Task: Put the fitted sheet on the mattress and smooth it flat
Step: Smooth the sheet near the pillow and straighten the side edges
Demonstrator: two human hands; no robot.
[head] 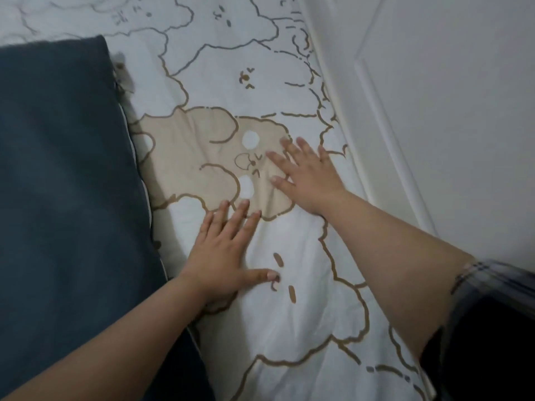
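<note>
Near the bed's right edge, we press both flat hands, left hand [224,256] and right hand [308,176], fingers spread, on the soft, light sheet [289,328].

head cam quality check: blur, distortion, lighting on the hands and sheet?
Head view: soft, dim even light, no glare; left hand and right hand slightly soft but readable, flat on the fitted sheet; wide-angle bowing curves the wall panel; dark blanket shows little detail.

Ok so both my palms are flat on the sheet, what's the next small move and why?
Probably sweep the right hand outward toward the wall: faint creases show in the fitted sheet around the beige patch, while the left hand presses flat.
</note>
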